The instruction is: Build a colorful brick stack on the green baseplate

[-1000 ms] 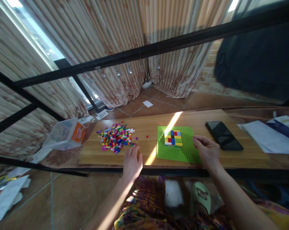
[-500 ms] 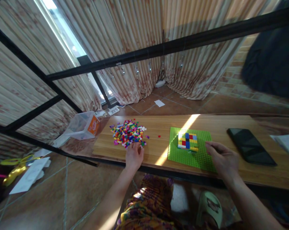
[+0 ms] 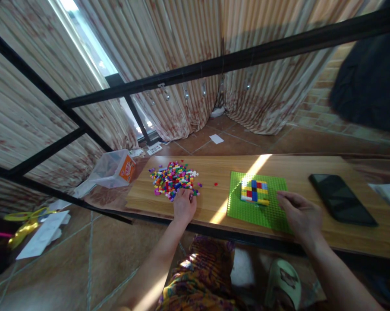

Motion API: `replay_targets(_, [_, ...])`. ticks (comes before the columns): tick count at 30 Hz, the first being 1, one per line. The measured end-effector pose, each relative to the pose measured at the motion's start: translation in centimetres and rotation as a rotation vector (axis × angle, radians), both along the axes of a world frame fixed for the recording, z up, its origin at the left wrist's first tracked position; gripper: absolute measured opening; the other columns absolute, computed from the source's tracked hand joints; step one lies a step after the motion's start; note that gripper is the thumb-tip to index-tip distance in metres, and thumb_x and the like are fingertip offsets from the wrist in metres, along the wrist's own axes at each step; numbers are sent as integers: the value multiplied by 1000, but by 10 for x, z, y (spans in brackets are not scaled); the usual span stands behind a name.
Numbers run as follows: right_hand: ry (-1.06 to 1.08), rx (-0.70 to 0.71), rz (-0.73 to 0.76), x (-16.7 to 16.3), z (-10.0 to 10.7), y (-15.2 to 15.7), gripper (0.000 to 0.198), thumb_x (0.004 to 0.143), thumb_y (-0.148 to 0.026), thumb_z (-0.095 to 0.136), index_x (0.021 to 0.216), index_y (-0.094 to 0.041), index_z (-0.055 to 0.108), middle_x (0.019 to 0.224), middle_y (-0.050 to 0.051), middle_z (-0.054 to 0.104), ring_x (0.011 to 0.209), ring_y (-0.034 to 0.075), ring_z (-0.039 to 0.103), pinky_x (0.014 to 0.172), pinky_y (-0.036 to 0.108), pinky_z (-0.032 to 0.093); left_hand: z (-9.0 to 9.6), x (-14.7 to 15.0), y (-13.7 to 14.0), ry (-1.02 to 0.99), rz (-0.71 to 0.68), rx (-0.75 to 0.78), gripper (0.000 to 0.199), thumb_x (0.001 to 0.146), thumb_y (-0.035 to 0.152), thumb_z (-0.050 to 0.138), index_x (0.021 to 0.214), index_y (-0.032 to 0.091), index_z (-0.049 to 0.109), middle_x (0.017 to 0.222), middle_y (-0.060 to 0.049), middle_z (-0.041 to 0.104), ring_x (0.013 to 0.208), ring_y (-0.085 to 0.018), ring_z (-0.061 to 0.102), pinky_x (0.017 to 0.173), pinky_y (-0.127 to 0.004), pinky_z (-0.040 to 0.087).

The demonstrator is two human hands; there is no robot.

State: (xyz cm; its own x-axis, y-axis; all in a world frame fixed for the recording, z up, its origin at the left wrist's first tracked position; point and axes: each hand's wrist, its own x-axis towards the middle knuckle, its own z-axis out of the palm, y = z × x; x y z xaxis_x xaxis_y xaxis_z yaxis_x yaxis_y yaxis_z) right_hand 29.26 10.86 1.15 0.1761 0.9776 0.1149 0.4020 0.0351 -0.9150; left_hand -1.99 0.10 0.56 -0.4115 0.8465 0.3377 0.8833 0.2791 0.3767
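A wooden table point(image 3: 211, 167) stands before pleated curtains point(image 3: 182, 43). A green baseplate point(image 3: 238, 210) on it bears a patch of coloured bricks point(image 3: 255, 193). Left of the baseplate, the left hand point(image 3: 184, 206) curls at a loose brick pile's point(image 3: 172, 177) near edge; at the baseplate's right edge is the right hand point(image 3: 300, 214), fingers bent inward. Whether either grips a brick cannot be told.
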Motion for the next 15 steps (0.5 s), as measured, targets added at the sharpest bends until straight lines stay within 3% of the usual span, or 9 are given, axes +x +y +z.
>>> replay_targets(6, [21, 50, 18, 1, -1, 1, 33, 70, -45, 66, 85, -16, 74, 84, 9, 73, 79, 24, 67, 73, 37, 52, 10, 5, -1, -40, -123, 136, 8, 81, 15, 54, 87, 19, 58, 97, -8, 58, 95, -21, 58, 84, -34, 47])
replay_targets(9, [50, 108, 89, -7, 8, -7, 28, 73, -43, 65, 82, -18, 73, 82, 8, 73, 76, 22, 66, 72, 34, 52, 25, 21, -4, -138, -214, 92, 11, 84, 17, 50, 92, 20, 58, 93, -6, 62, 91, -19, 60, 82, -31, 47])
replay_targets(15, [234, 29, 553, -44, 24, -41, 31, 79, -44, 64, 98, -20, 70, 81, 4, 70, 70, 16, 62, 65, 29, 51, 42, 74, -11, -491, -368, -86, 15, 84, 21, 52, 96, 23, 60, 89, -1, 69, 85, -16, 63, 79, -27, 47])
